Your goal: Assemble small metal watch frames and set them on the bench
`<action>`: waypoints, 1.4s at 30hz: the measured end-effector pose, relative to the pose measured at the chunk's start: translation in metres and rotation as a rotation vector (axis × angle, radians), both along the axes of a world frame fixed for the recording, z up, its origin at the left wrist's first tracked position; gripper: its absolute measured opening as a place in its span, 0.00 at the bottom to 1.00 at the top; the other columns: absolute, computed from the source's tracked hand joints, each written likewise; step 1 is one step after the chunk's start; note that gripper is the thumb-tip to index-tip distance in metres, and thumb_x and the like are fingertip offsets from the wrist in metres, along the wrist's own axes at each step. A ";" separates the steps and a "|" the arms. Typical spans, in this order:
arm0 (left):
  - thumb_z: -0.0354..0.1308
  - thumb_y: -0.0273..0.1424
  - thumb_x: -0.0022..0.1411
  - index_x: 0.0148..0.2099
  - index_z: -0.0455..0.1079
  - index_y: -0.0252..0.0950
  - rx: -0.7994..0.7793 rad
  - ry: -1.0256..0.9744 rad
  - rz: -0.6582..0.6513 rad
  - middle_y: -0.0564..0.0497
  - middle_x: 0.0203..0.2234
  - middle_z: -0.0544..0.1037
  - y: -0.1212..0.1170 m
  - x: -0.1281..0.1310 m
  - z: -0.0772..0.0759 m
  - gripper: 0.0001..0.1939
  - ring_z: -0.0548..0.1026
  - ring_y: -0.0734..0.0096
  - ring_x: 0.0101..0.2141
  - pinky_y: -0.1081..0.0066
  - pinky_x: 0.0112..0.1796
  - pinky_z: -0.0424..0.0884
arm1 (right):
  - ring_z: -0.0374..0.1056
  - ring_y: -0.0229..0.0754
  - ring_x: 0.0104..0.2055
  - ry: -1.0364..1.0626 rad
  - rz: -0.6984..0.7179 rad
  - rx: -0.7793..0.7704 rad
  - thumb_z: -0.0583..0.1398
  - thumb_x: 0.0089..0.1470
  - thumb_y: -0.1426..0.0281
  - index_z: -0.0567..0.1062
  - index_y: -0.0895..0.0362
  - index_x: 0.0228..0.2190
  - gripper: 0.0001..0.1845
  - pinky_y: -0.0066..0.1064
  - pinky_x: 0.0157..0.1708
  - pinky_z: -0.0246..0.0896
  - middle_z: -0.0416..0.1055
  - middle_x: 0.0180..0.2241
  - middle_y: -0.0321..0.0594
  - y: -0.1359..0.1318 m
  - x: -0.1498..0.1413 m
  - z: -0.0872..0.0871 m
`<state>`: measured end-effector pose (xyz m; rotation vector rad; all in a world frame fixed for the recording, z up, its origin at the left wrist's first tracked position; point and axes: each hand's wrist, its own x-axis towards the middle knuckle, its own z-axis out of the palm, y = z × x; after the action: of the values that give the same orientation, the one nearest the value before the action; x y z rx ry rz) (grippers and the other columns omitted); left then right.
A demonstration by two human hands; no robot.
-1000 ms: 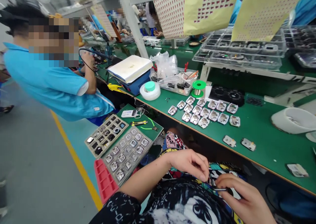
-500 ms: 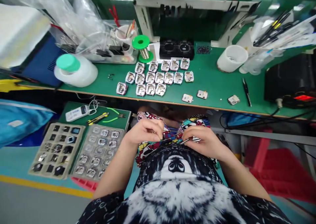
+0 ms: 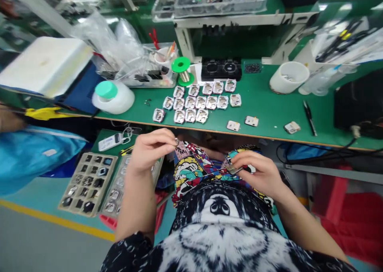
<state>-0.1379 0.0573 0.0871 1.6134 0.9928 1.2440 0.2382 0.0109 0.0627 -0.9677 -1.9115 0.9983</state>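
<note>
A tiny metal piece [image 3: 177,141] is pinched in the left hand [image 3: 149,150] above the lap; a small flat metal part [image 3: 232,169] is gripped by the right hand [image 3: 260,172]. Fourteen shiny casings [image 3: 196,102] are laid out on the green worktop [image 3: 269,112], three small white-backed parts [image 3: 251,121] beside them, apparently still waiting.

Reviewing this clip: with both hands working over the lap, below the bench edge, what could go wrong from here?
1. The left hand pinches a tiny part and the right hand a small metal piece, both over the lap; a slip could drop either to the floor.
2. The left forearm hangs above the tray of parts beside the knee and could knock it.
3. The metal housings lie near the bench edge; a raised hand might sweep some off.
</note>
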 end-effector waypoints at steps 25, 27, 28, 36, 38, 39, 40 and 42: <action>0.75 0.38 0.61 0.35 0.70 0.39 -0.467 -0.982 0.173 0.56 0.26 0.56 -0.012 0.048 -0.015 0.17 0.54 0.76 0.24 0.77 0.25 0.59 | 0.80 0.47 0.47 -0.033 -0.016 -0.068 0.64 0.65 0.70 0.82 0.50 0.38 0.05 0.38 0.50 0.77 0.82 0.45 0.41 0.001 -0.009 -0.020; 0.73 0.39 0.64 0.35 0.69 0.39 -0.454 -0.971 0.176 0.56 0.26 0.57 -0.012 0.048 -0.013 0.16 0.55 0.75 0.24 0.77 0.25 0.60 | 0.80 0.47 0.47 -0.030 -0.012 -0.067 0.64 0.65 0.70 0.82 0.50 0.38 0.05 0.38 0.51 0.77 0.82 0.45 0.41 0.001 -0.011 -0.022; 0.73 0.39 0.64 0.35 0.69 0.39 -0.454 -0.959 0.174 0.56 0.26 0.57 -0.012 0.047 -0.011 0.16 0.55 0.76 0.24 0.77 0.25 0.60 | 0.80 0.46 0.48 -0.027 -0.011 -0.065 0.64 0.65 0.70 0.82 0.50 0.38 0.05 0.37 0.51 0.76 0.82 0.44 0.41 0.001 -0.011 -0.022; 0.74 0.40 0.60 0.42 0.81 0.36 -0.036 -0.249 0.659 0.52 0.28 0.76 0.036 -0.024 -0.001 0.14 0.68 0.74 0.27 0.71 0.30 0.65 | 0.79 0.46 0.47 -0.049 -0.006 -0.124 0.64 0.66 0.68 0.80 0.51 0.38 0.03 0.36 0.49 0.75 0.81 0.44 0.41 -0.001 -0.009 -0.033; 0.70 0.41 0.63 0.44 0.82 0.35 0.067 0.050 0.778 0.50 0.32 0.80 0.058 -0.048 -0.006 0.14 0.72 0.71 0.30 0.69 0.34 0.69 | 0.79 0.46 0.47 -0.066 -0.003 -0.135 0.64 0.66 0.68 0.80 0.51 0.38 0.03 0.36 0.50 0.75 0.81 0.44 0.41 -0.001 -0.009 -0.035; 0.69 0.41 0.64 0.44 0.82 0.35 0.088 0.152 0.790 0.49 0.34 0.81 0.068 -0.058 -0.009 0.14 0.74 0.70 0.32 0.68 0.37 0.70 | 0.79 0.46 0.47 -0.074 -0.001 -0.141 0.64 0.66 0.67 0.80 0.51 0.38 0.03 0.36 0.50 0.75 0.81 0.44 0.41 -0.001 -0.009 -0.036; 0.68 0.41 0.64 0.43 0.83 0.35 0.096 0.226 0.781 0.48 0.35 0.82 0.077 -0.066 -0.012 0.14 0.75 0.68 0.33 0.68 0.38 0.71 | 0.79 0.47 0.47 -0.083 0.000 -0.146 0.64 0.67 0.67 0.80 0.51 0.38 0.04 0.36 0.49 0.75 0.81 0.44 0.41 -0.002 -0.009 -0.037; 0.68 0.38 0.64 0.42 0.84 0.35 0.094 0.303 0.746 0.48 0.35 0.82 0.093 -0.076 -0.019 0.12 0.74 0.68 0.33 0.68 0.39 0.70 | 0.79 0.47 0.47 -0.093 -0.002 -0.148 0.63 0.67 0.66 0.80 0.51 0.38 0.04 0.35 0.49 0.75 0.81 0.44 0.41 -0.002 -0.009 -0.040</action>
<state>-0.2138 0.1501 0.0678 1.5799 1.8638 1.5588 0.2289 0.0084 0.0232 -1.1179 -1.9333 1.1243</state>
